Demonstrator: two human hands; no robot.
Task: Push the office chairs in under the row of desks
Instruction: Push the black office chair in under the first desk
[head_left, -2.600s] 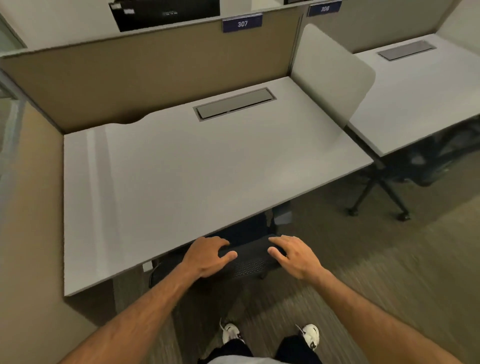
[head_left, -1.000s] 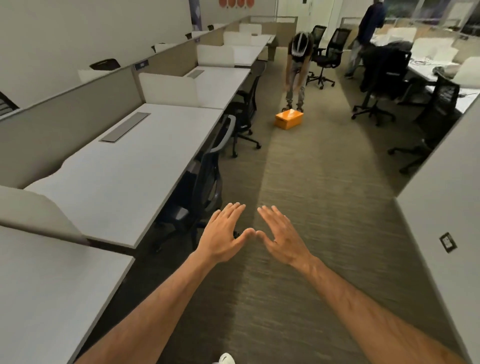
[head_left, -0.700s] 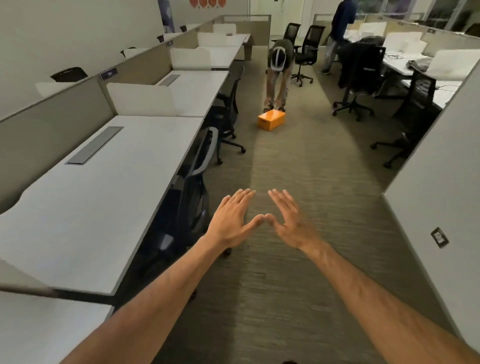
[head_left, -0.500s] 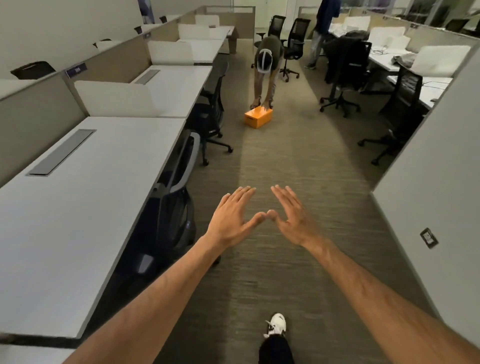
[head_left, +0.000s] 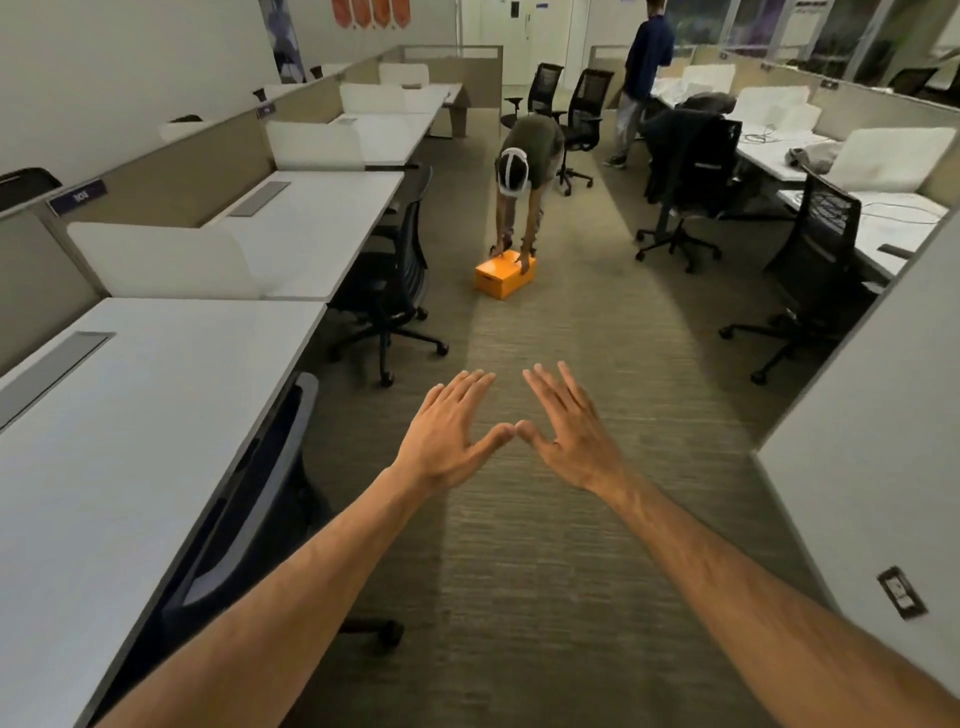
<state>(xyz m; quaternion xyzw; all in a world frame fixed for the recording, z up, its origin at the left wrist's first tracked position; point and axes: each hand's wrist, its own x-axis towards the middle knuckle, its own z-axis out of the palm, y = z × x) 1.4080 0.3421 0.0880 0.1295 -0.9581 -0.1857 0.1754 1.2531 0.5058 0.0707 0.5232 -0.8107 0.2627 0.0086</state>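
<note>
Nothing in our grip: left hand (head_left: 447, 441) and right hand (head_left: 569, 441) are spread flat and wide over the carpet (head_left: 545, 545), thumb tips meeting. At our left, the near chair (head_left: 260, 499) sits tucked under the first tabletop (head_left: 130, 415). Ahead, the next chair (head_left: 395, 280) stands out from its tabletop (head_left: 311, 234), beside the aisle.

Row of desks (head_left: 130, 395) along the left, aisle carpet (head_left: 561, 332) to its right. Nearest chair (head_left: 270, 467) tucked under the nearest desk; next chair (head_left: 395, 280) sits beside the desk behind it. Box (head_left: 504, 274) on the carpet mid-aisle, beyond both. More chairs (head_left: 691, 171) and desks (head_left: 852, 208) right of the aisle.
</note>
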